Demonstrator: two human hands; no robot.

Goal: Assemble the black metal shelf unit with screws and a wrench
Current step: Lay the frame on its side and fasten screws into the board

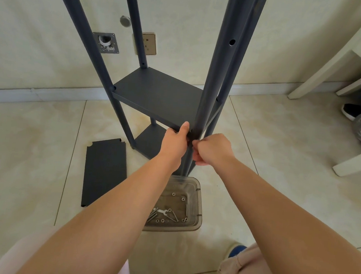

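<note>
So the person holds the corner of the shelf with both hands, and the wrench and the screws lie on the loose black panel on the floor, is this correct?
Not quite. In the head view the wrench and screws lie in the clear plastic tray, not on the loose black panel, which is bare. The rest holds: left hand and right hand are at the shelf corner.

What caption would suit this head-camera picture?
Left hand steadies the shelf panel while right hand works at the post joint.

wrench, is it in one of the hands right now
No, the wrench lies in the clear plastic tray on the floor among the screws.
</note>
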